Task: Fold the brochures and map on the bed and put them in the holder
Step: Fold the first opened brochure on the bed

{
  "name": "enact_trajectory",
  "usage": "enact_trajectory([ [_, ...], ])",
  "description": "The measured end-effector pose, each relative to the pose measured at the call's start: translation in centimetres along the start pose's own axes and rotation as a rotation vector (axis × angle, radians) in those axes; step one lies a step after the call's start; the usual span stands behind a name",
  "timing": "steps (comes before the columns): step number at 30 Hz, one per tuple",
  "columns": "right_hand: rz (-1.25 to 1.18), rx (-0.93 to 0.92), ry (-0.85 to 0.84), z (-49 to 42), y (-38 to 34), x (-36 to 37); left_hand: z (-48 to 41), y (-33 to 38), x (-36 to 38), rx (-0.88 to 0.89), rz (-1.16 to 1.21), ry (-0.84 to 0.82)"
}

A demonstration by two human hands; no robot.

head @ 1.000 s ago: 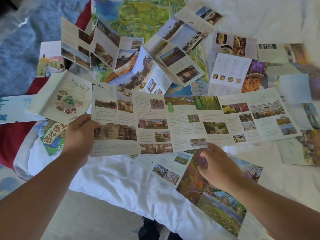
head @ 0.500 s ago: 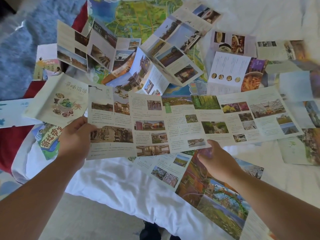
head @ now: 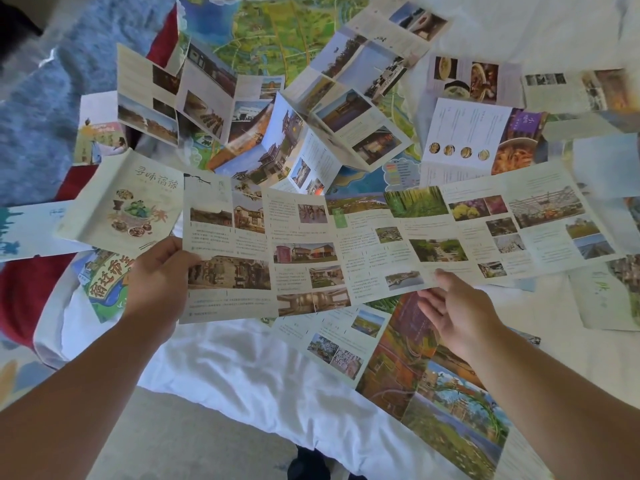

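Note:
A long multi-panel brochure [head: 381, 244] with small photos is stretched out above the bed. My left hand [head: 159, 278] pinches its left end, thumb on top of the first panel. My right hand [head: 453, 310] is under the brochure's lower edge near the middle, palm up, fingers relaxed and touching the paper. A large green and blue map [head: 273, 36] lies spread at the far side, partly covered. Several other unfolded brochures lie around, among them a zigzag one [head: 311, 133] and a food one [head: 485, 133]. No holder is in view.
The white bed cover [head: 242, 375] ends at a near edge, with grey floor [head: 173, 441] below. A red cloth [head: 31, 282] and a blue fuzzy blanket [head: 41, 116] lie on the left. An orange and green brochure [head: 443, 393] rests under my right forearm.
My right hand has turned palm up and opened under the long brochure's lower edge. The brochure sits slightly higher; my left hand keeps its hold.

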State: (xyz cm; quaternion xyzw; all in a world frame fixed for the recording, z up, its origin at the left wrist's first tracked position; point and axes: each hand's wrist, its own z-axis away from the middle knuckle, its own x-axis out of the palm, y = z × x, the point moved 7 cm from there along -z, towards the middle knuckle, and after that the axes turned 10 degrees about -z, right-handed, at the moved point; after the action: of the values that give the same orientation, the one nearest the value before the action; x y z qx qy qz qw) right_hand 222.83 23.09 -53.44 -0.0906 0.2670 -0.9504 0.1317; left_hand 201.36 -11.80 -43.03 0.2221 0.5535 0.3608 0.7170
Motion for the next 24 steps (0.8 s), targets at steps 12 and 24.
enact_trajectory([
  [12, 0.004, 0.081, 0.019, 1.6, -1.3, 1.2, 0.6, 0.0, 0.3, 0.001, 0.0, 0.011],
  [24, -0.038, 0.071, -0.126, 5.7, -2.7, 2.1, 0.9, 0.4, 2.2, -0.034, -0.061, -0.037],
])
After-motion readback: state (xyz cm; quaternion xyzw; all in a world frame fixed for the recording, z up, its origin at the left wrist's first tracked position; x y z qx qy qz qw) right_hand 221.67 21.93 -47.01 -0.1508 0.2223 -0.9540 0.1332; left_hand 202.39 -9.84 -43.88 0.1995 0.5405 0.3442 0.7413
